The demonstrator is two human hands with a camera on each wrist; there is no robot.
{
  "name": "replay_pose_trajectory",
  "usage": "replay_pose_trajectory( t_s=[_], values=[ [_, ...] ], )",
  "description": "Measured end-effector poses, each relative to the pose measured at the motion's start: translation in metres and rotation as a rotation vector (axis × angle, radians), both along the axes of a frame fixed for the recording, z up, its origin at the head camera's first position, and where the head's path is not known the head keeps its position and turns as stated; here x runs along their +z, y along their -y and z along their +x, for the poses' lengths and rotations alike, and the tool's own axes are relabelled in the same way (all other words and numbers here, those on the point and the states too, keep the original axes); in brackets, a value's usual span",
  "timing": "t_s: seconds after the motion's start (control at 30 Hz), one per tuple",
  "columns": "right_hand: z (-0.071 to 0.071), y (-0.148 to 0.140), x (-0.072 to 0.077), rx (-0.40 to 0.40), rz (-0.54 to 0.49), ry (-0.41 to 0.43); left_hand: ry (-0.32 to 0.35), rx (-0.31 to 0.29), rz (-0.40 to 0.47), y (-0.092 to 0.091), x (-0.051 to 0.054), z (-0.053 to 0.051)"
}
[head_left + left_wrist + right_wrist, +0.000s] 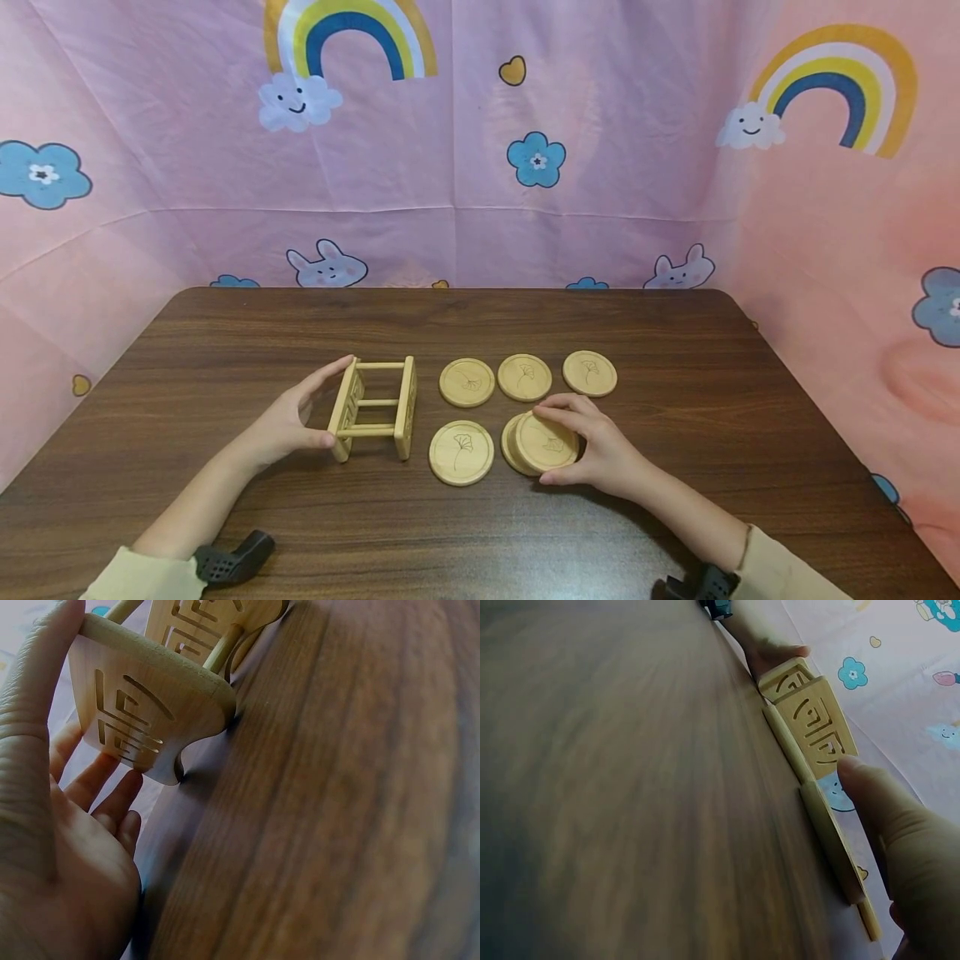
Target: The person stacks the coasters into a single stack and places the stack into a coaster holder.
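My left hand (pixel 281 427) holds a small wooden rack (pixel 406 408) by its left side panel. Its thumb lies at the near end and a finger at the far end. The rack has two cut-out panels joined by rods; the cut-out pattern of the panel (pixel 124 705) shows in the left wrist view. My right hand (pixel 600 446) pinches a round wooden coaster (pixel 546 442) between thumb and fingertips. This coaster overlaps another coaster (pixel 510 446) beneath it. In the right wrist view the thumb (pixel 885 799) shows, but the fingertips are hidden.
Beside the stack lies a flower-engraved coaster (pixel 462 452). Behind it are three more in a row: a left coaster (pixel 467 382), a middle coaster (pixel 525 377) and a right coaster (pixel 590 373). All rest on a dark wooden table (pixel 300 325) before a patterned cloth (pixel 450 167).
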State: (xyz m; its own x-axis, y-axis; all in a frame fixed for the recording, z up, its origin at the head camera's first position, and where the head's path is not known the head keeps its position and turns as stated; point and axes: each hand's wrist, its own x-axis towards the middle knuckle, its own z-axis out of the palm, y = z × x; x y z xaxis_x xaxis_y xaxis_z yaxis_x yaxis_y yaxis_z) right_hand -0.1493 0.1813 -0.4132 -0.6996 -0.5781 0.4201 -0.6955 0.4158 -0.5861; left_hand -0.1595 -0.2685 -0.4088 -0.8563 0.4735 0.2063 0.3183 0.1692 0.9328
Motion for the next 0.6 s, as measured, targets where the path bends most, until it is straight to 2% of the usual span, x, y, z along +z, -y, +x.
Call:
replay_pose_trajectory(
  t_s=[0.6],
  values=[
    [-0.0018,0.0106,-0.0008,0.006,0.031,0.027,0.006,0.002,0.001,0.0000,-0.0005,-0.0010]
  ],
)
